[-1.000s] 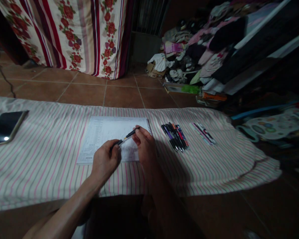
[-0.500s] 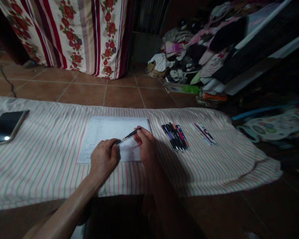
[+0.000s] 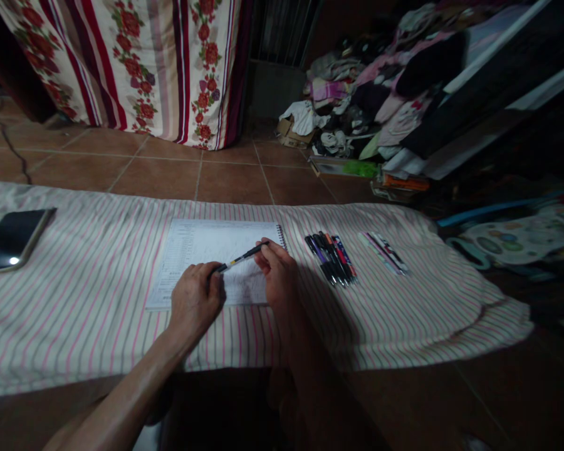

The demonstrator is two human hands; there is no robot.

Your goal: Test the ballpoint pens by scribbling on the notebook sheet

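Above a spiral notebook [image 3: 225,235] with printed or written pages, my left hand [image 3: 195,297] is closed around a short black pen part [image 3: 219,269]. My right hand [image 3: 278,269] pinches another black pen part [image 3: 252,252] between thumb and fingertips. A thin clear refill [image 3: 232,262] with a yellowish section runs between the two dark parts, so the pen looks pulled apart. The tips of the refill are hidden or too small to make out. To the right of my right hand lies a row of several pens [image 3: 333,260].
A second small group of pens [image 3: 384,252] lies farther right on the striped cloth [image 3: 98,269]. A phone [image 3: 14,238] rests at the far left. Beyond the cloth are a tiled floor [image 3: 164,175], a floral curtain [image 3: 160,69] and a heap of clothes [image 3: 366,94].
My right hand has shifted very slightly to the right with its pen part, slightly widening the gap to the left hand's part. My left hand stays almost still.
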